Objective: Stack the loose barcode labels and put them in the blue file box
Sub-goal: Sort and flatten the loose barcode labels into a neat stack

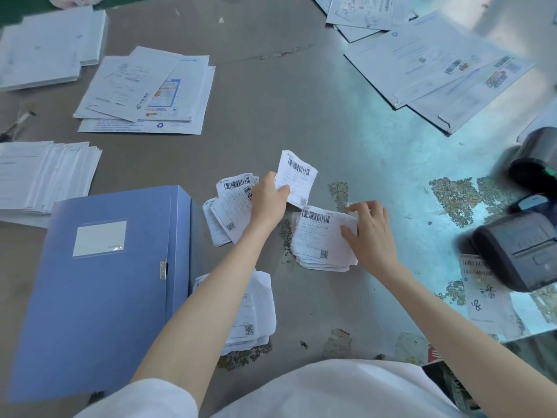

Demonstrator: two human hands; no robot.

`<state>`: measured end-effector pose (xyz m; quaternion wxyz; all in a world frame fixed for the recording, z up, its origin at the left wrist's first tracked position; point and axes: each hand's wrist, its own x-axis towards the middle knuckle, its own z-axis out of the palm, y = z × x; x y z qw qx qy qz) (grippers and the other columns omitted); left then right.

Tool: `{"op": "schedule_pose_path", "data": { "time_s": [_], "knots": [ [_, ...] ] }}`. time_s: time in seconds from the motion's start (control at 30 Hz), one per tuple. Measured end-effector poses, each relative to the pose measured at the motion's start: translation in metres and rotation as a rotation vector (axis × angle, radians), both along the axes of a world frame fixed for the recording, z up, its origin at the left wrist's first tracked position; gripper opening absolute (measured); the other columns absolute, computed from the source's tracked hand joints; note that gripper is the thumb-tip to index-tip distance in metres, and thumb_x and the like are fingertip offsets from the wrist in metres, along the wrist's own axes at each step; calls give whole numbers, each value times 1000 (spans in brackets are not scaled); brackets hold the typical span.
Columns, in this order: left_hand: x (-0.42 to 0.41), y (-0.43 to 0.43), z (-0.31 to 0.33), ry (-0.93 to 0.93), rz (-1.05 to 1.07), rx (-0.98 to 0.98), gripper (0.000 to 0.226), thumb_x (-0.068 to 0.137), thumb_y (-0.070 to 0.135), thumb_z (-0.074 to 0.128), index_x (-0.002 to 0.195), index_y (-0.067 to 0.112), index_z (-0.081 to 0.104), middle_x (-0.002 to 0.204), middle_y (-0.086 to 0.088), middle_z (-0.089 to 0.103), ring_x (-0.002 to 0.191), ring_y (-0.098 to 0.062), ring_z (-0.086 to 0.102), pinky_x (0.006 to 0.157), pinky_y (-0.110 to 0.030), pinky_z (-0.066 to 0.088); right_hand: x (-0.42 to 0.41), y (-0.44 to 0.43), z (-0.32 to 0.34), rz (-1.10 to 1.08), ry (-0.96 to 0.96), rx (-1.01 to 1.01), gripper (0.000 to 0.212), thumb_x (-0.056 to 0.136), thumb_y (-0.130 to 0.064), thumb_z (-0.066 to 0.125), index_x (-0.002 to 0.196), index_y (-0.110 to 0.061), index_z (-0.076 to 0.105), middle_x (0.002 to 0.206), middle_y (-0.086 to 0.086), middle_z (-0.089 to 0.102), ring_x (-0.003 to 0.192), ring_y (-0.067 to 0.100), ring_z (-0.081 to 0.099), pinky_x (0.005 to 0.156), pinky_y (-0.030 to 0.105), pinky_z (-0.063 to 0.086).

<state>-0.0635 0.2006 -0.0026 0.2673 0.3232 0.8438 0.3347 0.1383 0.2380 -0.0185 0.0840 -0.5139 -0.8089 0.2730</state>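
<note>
Head view, blue file box (99, 285): shut, near left, contents hidden.
Left hand (269, 198): pinching one barcode label (297, 178).
Right hand (372, 233): fingers pressing label stack (322, 239).
Loose labels (229, 212): just right of box.

White barcode labels (324, 236) lie scattered beside closed blue file box (99, 285).

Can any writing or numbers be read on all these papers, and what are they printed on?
No text reads with certainty.
Label stack under the right hand: digits under barcode, blurred.
Label in the left hand: too small.
Slip by the black printer: handwriting, unclear.
Blue file box: blank tag.
</note>
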Motion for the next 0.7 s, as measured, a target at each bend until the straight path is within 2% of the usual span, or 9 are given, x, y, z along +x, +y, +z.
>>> {"op": "schedule_pose_path", "data": {
  "time_s": [0.1, 0.17, 0.23, 0.27, 0.33, 0.43, 0.57, 0.7],
  "knots": [
    [12, -12, 16, -54, 93, 164, 13, 93, 11, 51, 86, 1, 51, 90, -5, 60, 77, -20, 52, 55, -23, 35, -7, 0, 9, -126, 223, -96, 29, 90, -22, 59, 116, -9, 54, 116, 7, 53, 107, 23, 46, 82, 23, 32],
    [22, -21, 26, -97, 107, 230, 14, 94, 11, 52, 84, 2, 50, 83, 1, 58, 70, -10, 53, 53, -13, 36, -13, 1, 18, -222, 388, -213, 23, 90, -25, 60, 109, -11, 55, 108, 2, 59, 94, 17, 51, 73, 19, 35],
    [32, -29, 31, -155, 82, 238, 15, 94, 14, 53, 84, 3, 50, 80, 6, 58, 68, -4, 53, 51, -7, 39, -20, 2, 26, -298, 539, -361, 23, 90, -29, 60, 106, -13, 58, 104, -2, 64, 89, 13, 57, 74, 14, 42],
    [37, -33, 31, -184, 68, 230, 15, 94, 16, 54, 86, 4, 51, 80, 5, 60, 68, -6, 55, 50, -8, 39, -22, 3, 29, -328, 600, -430, 23, 90, -29, 60, 106, -13, 59, 102, -1, 66, 89, 12, 61, 77, 19, 46],
    [47, -41, 30, -236, 48, 210, 13, 93, 18, 56, 84, 8, 52, 77, 5, 60, 65, -8, 53, 50, -10, 38, -24, 4, 32, -367, 683, -530, 21, 90, -26, 61, 105, -11, 59, 93, 3, 69, 80, 12, 64, 74, 28, 50],
    [59, -53, 24, -253, 13, 171, 16, 92, 17, 57, 81, 9, 50, 71, 7, 54, 61, -8, 47, 50, -14, 34, -22, 4, 32, -388, 716, -566, 16, 87, -10, 62, 102, -9, 58, 79, 2, 66, 65, 13, 59, 62, 26, 47],
    [67, -64, 17, -252, -17, 125, 15, 91, 17, 58, 89, 3, 53, 83, -2, 61, 69, -12, 49, 54, -15, 36, -19, 0, 27, -370, 696, -573, 18, 82, 3, 61, 94, -10, 57, 72, 1, 62, 63, 15, 54, 57, 24, 44],
    [65, -73, 13, -196, 24, 118, 14, 91, 13, 57, 103, 8, 54, 99, -1, 62, 85, -14, 55, 74, -24, 44, -14, -5, 21, -357, 651, -567, 20, 83, 3, 61, 89, -15, 57, 68, 0, 61, 57, 12, 51, 56, 24, 43]
  ]
}}
